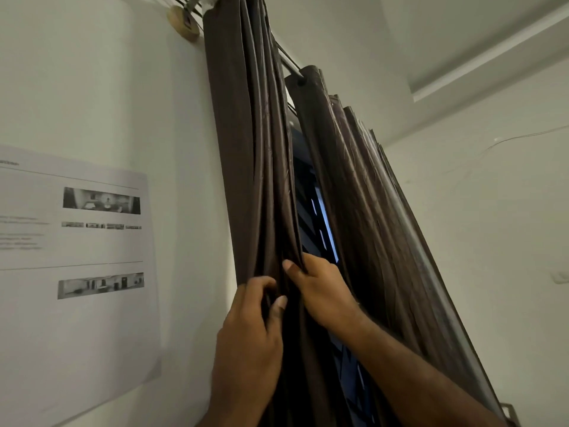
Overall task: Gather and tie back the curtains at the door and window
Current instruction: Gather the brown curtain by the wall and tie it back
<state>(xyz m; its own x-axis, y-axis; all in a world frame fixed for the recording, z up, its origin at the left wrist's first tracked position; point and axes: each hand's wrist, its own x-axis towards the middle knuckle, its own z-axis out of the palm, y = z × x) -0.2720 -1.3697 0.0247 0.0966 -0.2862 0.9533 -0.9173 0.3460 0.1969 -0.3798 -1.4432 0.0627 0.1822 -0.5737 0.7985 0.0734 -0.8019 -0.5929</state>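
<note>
I am looking up at two dark brown curtains that hang from a rod running from the top centre of the frame down to the right. The gathered curtain panel falls in tight folds through the middle of the picture, just beside the white wall. My left hand, lower centre, has its fingers curled round the outer folds of this panel, thumb laid against the cloth. My right hand, just above and to the right of it, grips the panel's inner edge, thumb in front and fingers wrapped behind the folds. The two hands are close together, nearly touching.

The second curtain panel hangs to the right of centre, apart from my hands. Between the panels a narrow gap shows a blue pane with dark bars.

At the upper left, a round wooden rod end sits against the wall. A printed paper sheet with small photographs is stuck to the wall at the left of the frame. A metal bracket shows at the lower right corner
</note>
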